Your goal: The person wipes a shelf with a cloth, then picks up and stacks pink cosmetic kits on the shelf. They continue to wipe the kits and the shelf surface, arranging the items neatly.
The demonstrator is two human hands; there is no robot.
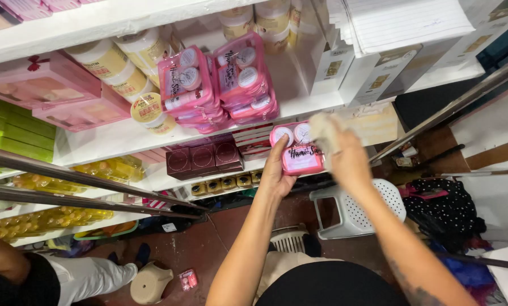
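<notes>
Item: pink clear-fronted pack (299, 150) of two white-lidded jars, held in the air just before the front edge of the white shelf (123, 139); left hand (276, 173) grasps its lower left edge, right hand (344, 158) clenches a pale cloth (322, 131) against its right side. Likely light, rigid and slick, best gripped by the edges. On the shelf: matching pink packs (217, 85) stacked mid-shelf, cream jars (118, 65) left, white boxes (344, 71) right; maroon boxes (203, 158) below.

White shelf (123, 139) — pink cosmetic packs (217, 85), cream jars (123, 68), pink boxes (44, 85).
</notes>
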